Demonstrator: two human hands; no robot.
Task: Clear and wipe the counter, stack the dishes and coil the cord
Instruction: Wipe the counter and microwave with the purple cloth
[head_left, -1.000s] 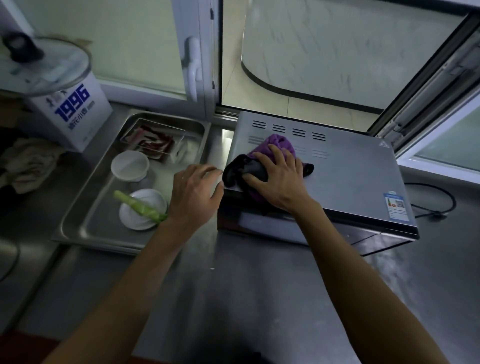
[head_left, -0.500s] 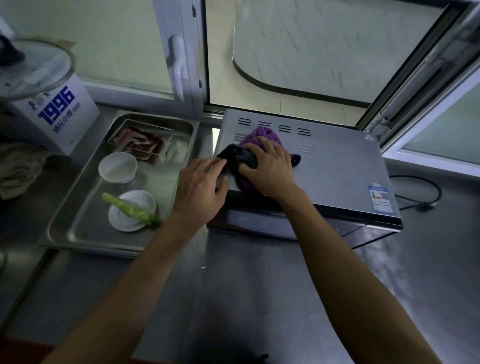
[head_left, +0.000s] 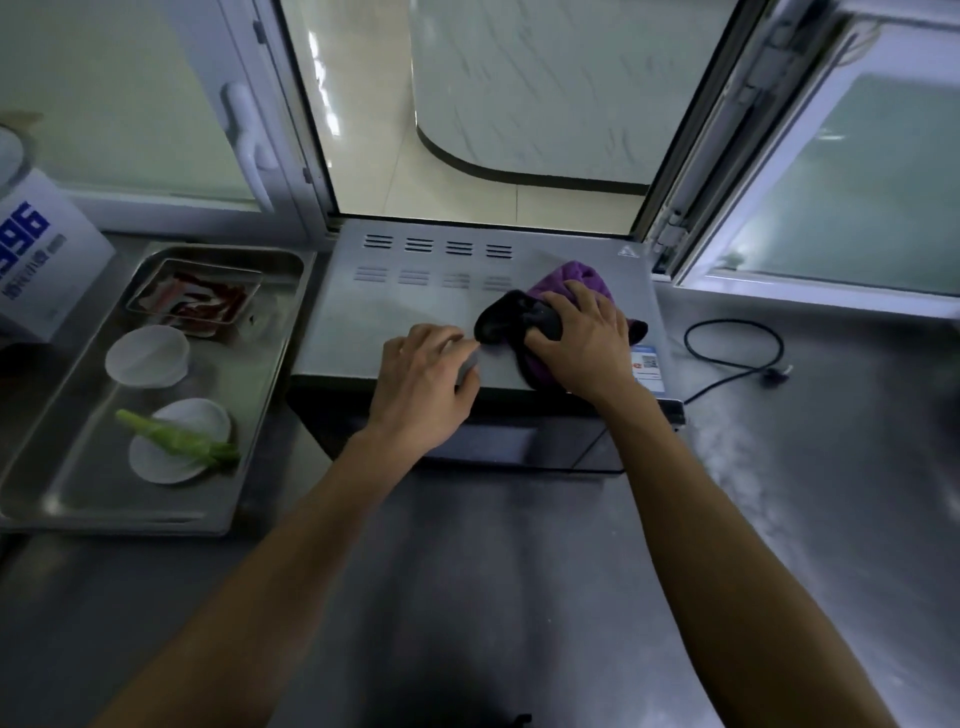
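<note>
A silver countertop oven (head_left: 415, 306) stands on the steel counter (head_left: 519, 571) under the open window. My right hand (head_left: 582, 343) presses a purple and black cloth (head_left: 519, 317) onto the right part of the oven's top, fingers spread over it. Beside it, my left hand (head_left: 423, 382) rests on the oven's front top edge with its fingers loosely bent. A black cord (head_left: 737, 358) with its plug lies in a loose loop on the counter to the right of the oven.
A steel tray (head_left: 270, 332) at the left holds a white bowl (head_left: 148, 356), a white dish (head_left: 179, 441) with a green vegetable piece (head_left: 176, 439), and a small tray of red food (head_left: 200, 299). A white box (head_left: 36, 260) stands at the far left. Window frames line the back.
My right hand has slid the cloth from the oven's left part to its right part. My left hand moved from the left corner onto the front top edge.
</note>
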